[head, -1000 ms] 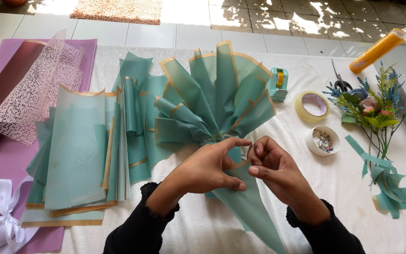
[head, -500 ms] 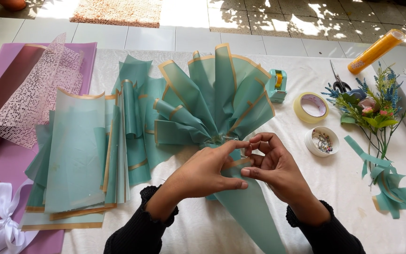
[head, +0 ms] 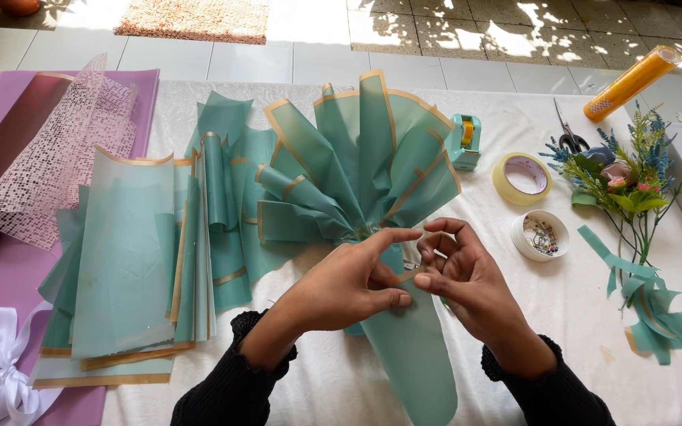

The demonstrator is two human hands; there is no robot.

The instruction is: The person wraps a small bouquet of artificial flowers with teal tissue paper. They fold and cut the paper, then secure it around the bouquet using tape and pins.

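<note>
A fan of teal wrapping sheets with gold edges [head: 357, 166] spreads over the white tablecloth [head: 578, 300] and narrows into a teal paper cone [head: 412, 355] pointing toward me. My left hand [head: 349, 280] pinches the gathered neck where fan and cone meet, index finger stretched out. Just to its right, my right hand [head: 463, 272] has its fingers curled at the same neck, thumb and index tip touching the paper; a small strip may be between them, I cannot tell.
A stack of flat teal sheets [head: 132, 260] lies left, with pink mesh [head: 57, 150], purple paper and a white ribbon bow [head: 1, 371]. Right: teal tape dispenser [head: 465, 140], tape roll [head: 521, 177], small pin dish [head: 540, 235], scissors [head: 568, 134], artificial flowers [head: 633, 177], teal scraps [head: 661, 315], yellow roll [head: 631, 83].
Both hands stay at the neck of the fan. My left index finger has stretched out and the right fingers have shifted slightly around the gathered paper.
</note>
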